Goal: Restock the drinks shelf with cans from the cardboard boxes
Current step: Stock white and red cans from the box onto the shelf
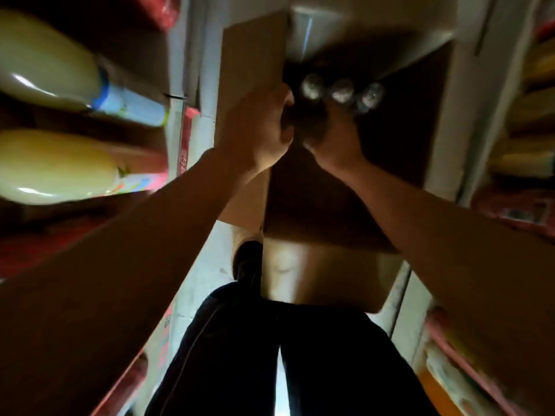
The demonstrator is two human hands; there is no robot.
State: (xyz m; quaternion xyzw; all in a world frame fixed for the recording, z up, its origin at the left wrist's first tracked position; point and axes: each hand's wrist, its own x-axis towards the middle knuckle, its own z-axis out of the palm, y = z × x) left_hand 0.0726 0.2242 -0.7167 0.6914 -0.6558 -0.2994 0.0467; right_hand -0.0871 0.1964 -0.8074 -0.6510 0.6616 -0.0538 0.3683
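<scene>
An open cardboard box (315, 280) stands on the floor in front of my legs, its inside dark. Three silver can tops (341, 91) show in a row deep in the box. My left hand (258, 130) reaches in at the left flap, fingers curled around something dark beside the leftmost can; the grip is blurred. My right hand (333, 139) is lower in the box just under the cans, fingers wrapped around dark can bodies. The drinks shelf (177, 85) runs along the left.
Two large pale yellow bottles (51, 58) lie on the left shelves, with red packaging below them. Shelves with yellow and pink packs (534, 85) line the right side. My dark trousers and one shoe (247, 259) fill the narrow aisle floor.
</scene>
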